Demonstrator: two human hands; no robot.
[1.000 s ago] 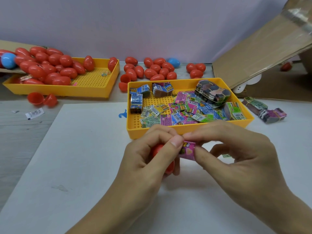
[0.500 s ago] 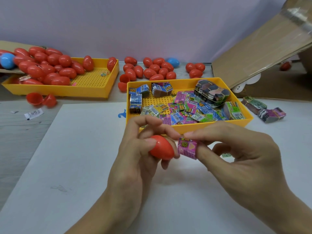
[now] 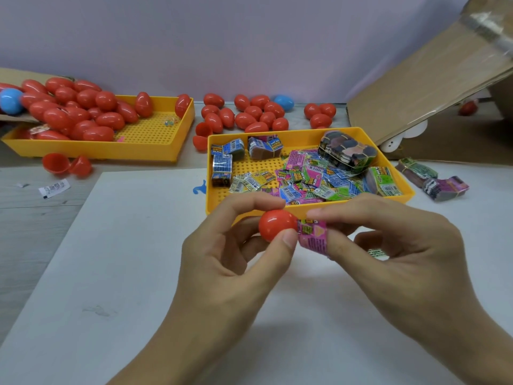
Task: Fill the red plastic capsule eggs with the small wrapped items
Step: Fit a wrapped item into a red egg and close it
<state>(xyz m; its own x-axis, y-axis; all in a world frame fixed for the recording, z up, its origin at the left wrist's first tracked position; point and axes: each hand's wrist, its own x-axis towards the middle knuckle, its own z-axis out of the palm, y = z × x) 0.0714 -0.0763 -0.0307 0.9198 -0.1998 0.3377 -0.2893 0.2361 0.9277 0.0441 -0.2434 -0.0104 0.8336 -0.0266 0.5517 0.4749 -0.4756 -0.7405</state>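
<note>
Eggs fill the far left of the desk (image 3: 138, 259): a heap of red eggs (image 3: 75, 112) sits in the left yellow tray (image 3: 155, 151), and one open egg in two halves (image 3: 66, 163) lies just in front of it. More red eggs (image 3: 244, 115) lie loose by the wall. In the middle, the left hand (image 3: 230, 262) holds a red egg half (image 3: 277, 225) between the thumb below and the fingers (image 3: 249, 201) above, pinched narrow around it. Its open side seems to face right, though the rim is hidden. Touching that side is a pink wrapped item (image 3: 312, 236), rolled up, with its long way pointing left into the egg half. The right hand (image 3: 402, 251) pinches the item between the first finger on top and the thumb under it, so these fingers are narrow too. Both hands hang just above the white sheet (image 3: 125, 273), wrists low, palms turned toward each other. I think the next move is a short push to the left, and the right hand does it because it holds the item. Behind the hands, the right yellow tray (image 3: 305, 211) holds many more wrapped items (image 3: 305, 179). Two bundles (image 3: 433, 179) lie beside it on the right.
</note>
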